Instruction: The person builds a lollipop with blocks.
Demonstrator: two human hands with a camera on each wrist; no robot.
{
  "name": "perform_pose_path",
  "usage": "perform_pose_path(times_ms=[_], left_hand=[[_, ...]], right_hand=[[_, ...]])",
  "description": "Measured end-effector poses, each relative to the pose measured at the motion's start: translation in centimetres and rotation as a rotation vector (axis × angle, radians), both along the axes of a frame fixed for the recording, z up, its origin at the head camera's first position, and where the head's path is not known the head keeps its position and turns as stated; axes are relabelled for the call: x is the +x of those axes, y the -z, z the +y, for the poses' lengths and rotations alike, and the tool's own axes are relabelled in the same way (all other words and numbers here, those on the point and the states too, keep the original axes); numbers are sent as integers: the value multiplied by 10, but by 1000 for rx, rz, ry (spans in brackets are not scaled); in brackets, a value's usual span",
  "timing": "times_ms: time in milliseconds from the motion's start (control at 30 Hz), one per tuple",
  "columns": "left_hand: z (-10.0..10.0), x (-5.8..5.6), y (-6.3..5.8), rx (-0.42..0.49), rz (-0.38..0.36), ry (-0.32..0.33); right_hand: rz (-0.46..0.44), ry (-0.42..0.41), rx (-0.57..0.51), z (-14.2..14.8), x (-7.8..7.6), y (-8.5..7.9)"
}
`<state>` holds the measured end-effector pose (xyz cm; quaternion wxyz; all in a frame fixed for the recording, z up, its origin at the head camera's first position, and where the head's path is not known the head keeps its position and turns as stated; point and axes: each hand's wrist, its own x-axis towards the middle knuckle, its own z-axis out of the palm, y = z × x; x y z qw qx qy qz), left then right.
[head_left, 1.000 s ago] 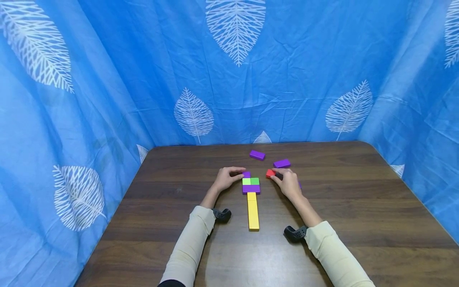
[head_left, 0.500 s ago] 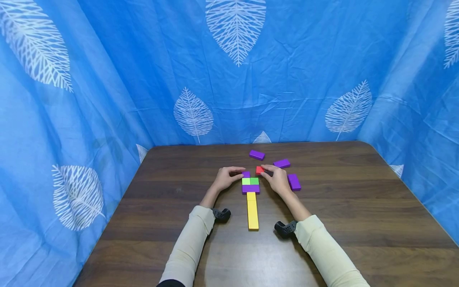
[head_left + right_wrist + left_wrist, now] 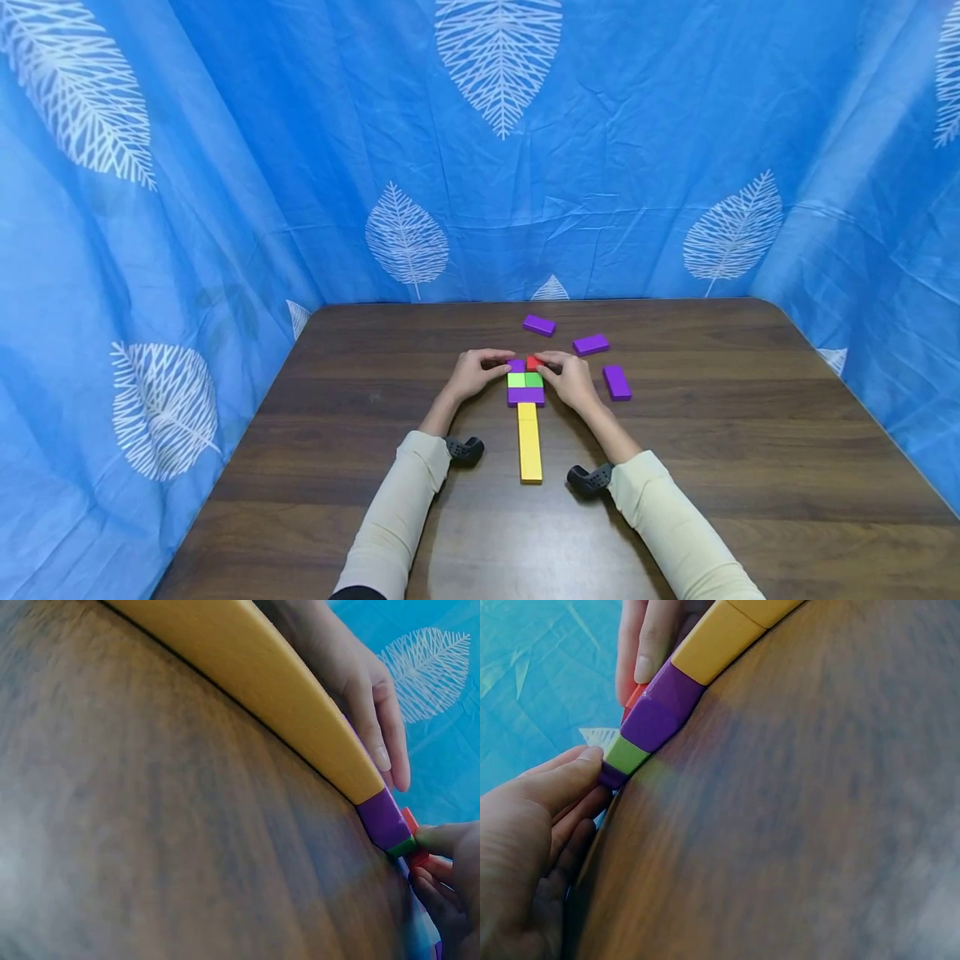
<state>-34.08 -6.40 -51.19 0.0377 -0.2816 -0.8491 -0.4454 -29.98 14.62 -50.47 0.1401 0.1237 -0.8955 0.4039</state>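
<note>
My right hand (image 3: 570,380) pinches a small red block (image 3: 533,363) between thumb and fingers, just behind the green block (image 3: 533,380). In the right wrist view the red block (image 3: 409,820) sits partly above the row; whether it touches the table is hidden. My left hand (image 3: 474,374) holds a small purple block (image 3: 516,366) by its left side, thumb nearest me. A light green block (image 3: 516,380) lies beside the green one. In front of both stretches a purple bar (image 3: 526,396), and yellow blocks (image 3: 529,450) run from it toward me.
Loose purple blocks lie around the back right: one at the far side (image 3: 539,325), another block (image 3: 591,344) to its right, and a third block (image 3: 617,382) beyond my right hand. A blue leaf-patterned curtain (image 3: 600,167) hangs behind the brown wooden table (image 3: 300,500).
My right hand has carried the red block leftward from the right side to beside the small purple block. My left hand has stayed in place.
</note>
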Motion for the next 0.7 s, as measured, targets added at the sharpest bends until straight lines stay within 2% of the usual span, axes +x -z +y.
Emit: perform_pose_path(times_ms=[700], left_hand=[[1, 0, 0, 13, -25, 1]], right_hand=[[-3, -15, 34, 2, 0, 5]])
